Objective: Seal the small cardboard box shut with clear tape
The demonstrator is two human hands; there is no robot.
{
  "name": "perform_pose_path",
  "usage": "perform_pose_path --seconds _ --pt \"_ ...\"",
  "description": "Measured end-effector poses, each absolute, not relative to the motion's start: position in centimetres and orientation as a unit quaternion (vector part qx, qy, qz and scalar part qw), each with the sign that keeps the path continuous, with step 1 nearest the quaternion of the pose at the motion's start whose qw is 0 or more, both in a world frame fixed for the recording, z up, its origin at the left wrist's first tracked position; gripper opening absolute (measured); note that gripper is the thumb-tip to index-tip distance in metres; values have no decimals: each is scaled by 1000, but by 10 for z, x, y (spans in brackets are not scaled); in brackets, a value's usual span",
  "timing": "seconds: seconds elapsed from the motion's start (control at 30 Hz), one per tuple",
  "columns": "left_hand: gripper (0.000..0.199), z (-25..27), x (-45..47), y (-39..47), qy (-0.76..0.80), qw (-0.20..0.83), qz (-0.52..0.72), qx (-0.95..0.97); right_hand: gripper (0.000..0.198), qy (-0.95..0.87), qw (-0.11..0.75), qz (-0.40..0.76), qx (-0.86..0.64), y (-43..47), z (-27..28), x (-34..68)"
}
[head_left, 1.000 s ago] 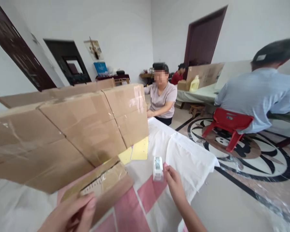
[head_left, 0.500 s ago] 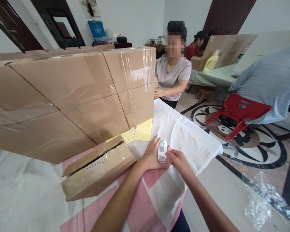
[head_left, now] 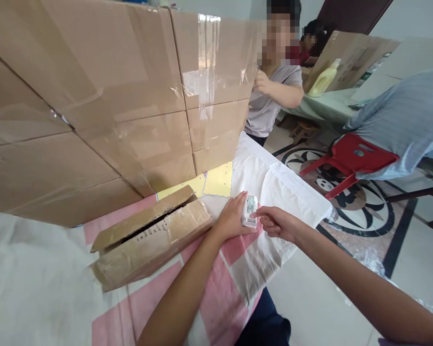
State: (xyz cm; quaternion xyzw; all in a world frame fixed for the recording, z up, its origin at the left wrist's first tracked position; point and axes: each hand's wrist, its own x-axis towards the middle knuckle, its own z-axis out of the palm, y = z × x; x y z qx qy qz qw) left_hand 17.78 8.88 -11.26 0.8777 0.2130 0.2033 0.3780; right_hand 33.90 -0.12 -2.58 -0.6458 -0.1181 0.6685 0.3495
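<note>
A small white box (head_left: 250, 210) with a greenish-grey picture or window on its top face lies on the pink and white cloth. My left hand (head_left: 234, 216) is wrapped round its left side, fingers along the far end and thumb along the near edge. From the right, my right hand (head_left: 277, 222) reaches to the box with its index finger stretched out and the tip touching the lower right part. Its other fingers are curled, and I see nothing in them. Left of my left forearm lies a brown carton (head_left: 155, 242) with a gap along its top flaps.
A wall of taped cartons (head_left: 130, 96) stands behind, partly over a yellow sheet (head_left: 218, 180). Past it is a co-worker in a grey top (head_left: 270, 105). At right, another person sits on a red stool (head_left: 362, 154). Clear plastic wrap (head_left: 371, 262) lies on the floor.
My right index finger has stretched out onto the box's lower right, where the fingers were curled at its corner. The view has tilted down. The co-worker's hand is higher beside the cartons.
</note>
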Motion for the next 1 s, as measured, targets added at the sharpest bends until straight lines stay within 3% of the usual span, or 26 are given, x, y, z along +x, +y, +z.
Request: perform_pose_path --seconds 0.13,0.33,1.0 --pt "130 -112 177 89 206 378 213 877 8 -86 335 698 -627 5 -26 337" --pt "130 -117 178 90 197 374 239 874 40 -71 341 674 -652 5 -33 326" --pt "126 -120 180 89 196 359 282 868 42 -107 421 618 -655 -8 -35 312"
